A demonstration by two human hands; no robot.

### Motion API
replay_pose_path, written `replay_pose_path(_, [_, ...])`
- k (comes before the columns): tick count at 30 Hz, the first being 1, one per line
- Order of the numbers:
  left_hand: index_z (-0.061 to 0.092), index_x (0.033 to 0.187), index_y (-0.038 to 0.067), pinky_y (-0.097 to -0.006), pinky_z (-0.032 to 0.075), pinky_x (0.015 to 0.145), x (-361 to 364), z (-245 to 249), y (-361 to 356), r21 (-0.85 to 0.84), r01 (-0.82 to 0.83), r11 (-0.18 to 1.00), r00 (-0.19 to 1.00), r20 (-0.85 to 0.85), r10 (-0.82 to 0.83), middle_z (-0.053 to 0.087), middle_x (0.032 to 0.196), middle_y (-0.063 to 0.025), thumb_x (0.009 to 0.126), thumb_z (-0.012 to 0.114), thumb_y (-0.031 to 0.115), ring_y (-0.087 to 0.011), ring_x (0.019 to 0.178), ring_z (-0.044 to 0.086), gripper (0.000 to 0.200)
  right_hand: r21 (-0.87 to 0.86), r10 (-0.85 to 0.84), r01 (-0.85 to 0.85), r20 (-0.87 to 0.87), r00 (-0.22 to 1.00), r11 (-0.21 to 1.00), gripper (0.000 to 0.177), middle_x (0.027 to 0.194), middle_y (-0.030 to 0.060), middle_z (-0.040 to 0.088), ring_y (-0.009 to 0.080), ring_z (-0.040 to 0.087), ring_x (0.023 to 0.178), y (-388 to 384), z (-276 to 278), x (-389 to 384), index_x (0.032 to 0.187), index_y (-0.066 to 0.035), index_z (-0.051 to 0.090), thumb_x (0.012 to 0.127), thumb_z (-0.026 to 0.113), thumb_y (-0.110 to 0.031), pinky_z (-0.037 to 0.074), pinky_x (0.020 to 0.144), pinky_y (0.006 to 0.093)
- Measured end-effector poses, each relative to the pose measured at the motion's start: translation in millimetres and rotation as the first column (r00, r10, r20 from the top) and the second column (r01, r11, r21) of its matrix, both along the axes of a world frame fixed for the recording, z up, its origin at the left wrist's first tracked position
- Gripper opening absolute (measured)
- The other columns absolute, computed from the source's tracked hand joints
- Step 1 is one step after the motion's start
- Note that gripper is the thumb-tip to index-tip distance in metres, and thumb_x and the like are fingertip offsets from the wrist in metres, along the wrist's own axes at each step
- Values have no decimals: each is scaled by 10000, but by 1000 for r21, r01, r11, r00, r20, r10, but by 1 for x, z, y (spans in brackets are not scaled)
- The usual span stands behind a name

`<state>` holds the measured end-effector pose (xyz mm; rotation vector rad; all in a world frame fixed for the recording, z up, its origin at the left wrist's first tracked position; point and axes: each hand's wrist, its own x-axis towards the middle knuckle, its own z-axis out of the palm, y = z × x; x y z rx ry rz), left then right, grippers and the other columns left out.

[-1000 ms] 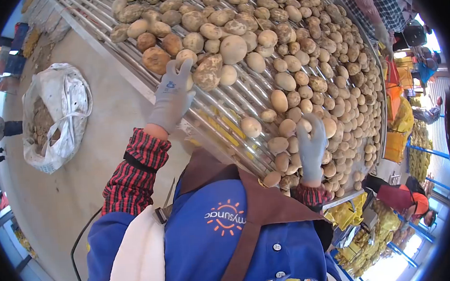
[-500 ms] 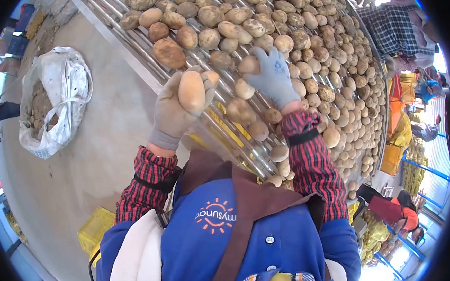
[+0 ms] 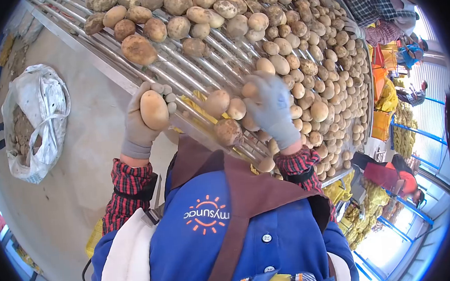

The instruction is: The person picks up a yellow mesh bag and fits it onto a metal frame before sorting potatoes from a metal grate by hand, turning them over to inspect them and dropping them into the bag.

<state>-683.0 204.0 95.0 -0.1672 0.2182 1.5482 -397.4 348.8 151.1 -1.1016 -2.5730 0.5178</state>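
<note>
Left hand (image 3: pixel 139 124) closed around 1 potato (image 3: pixel 154 110).

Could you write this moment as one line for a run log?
left hand: shut on potato at roller table edge | right hand: blurred, over potatoes, grip unclear | white sack beside table

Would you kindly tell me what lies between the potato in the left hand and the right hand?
Head view: three loose potatoes on the metal rollers separate the held potato in the left hand from the right hand.

Upside-down "mysunac" beneath a sun logo (image 3: pixel 207 214) on blue jacket (image 3: pixel 191 256)
</note>
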Motion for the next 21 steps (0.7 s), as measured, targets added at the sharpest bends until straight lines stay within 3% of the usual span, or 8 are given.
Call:
replay_pose_path(4, [648,1089,-30,-390,649,780,1,7,0,-75,-40,996,992,-120,30,654,1106,-185,1056,517,285,-291,961,694,343,-193,286,-298,-91,954,935,470,1210,168,627,390,545,1195,-14,-19,-44,1189,-95,656,744,757,-206,423,1059,456])
replay_pose_path(7, [618,1218,-53,-391,648,788,0,9,1,-95,-62,994,986,-160,46,651,1195,-219,1053,518,277,-293,1008,699,382,-411,239,-276,-141,961,869,464,1088,159,668,348,635,1073,-5,-40,-52,1207,-82,642,787,774,-228,503,976,421])
replay_pose_path(10, [536,1370,-57,-383,638,835,14,17,4,-56,-26,998,933,-360,4,617,1297,-233,1048,523,271,-295,1079,688,460,-610,-98,-52,-210,973,791,376,986,129,690,242,686,874,-7,-8,-53,1148,-65,652,922,705,-361,569,763,358])
replay_pose_path(12, [472,1444,-55,-376,628,828,36,37,17,80,40,996,358,-932,61,573,1386,-211,1066,473,250,-298,1114,670,486,-965,-622,-54,-209,754,258,491,861,91,694,137,648,666,-4,18,-55,1059,-61,681,1021,529,-526,516,535,269])
replay_pose_path(13, [472,1444,-55,-376,628,828,42,48,25,88,49,995,362,-930,65,573,1386,-211,1066,473,250,-298,1114,670,486,-963,-628,-48,-211,749,266,491,861,91,694,137,648,666,-1,17,-50,1059,-61,681,1021,529,-526,516,535,269])
replay_pose_path(15, [389,1507,-36,-314,601,853,50,61,40,-20,216,976,632,-759,-156,558,1404,-189,1069,458,238,-232,1118,667,522,-983,-613,-145,-184,768,113,566,884,83,710,97,615,599,6,16,-43,1081,-11,677,1062,433,-522,463,459,219])
replay_pose_path(16, [348,1536,-26,-281,584,864,54,63,47,-71,299,952,720,-638,-274,552,1409,-177,1070,448,230,-196,1112,667,541,-981,-646,-111,-187,740,157,580,784,72,692,113,587,525,2,19,-42,1057,-1,680,1065,430,-524,466,457,220])
replay_pose_path(21, [361,1526,-23,-281,577,821,69,63,62,-99,364,926,596,-739,-314,585,1343,-159,1068,445,239,-166,1060,673,535,-978,-569,-12,-132,812,209,586,762,90,687,146,616,537,5,39,-22,1041,-16,673,1071,396,-532,468,446,246])
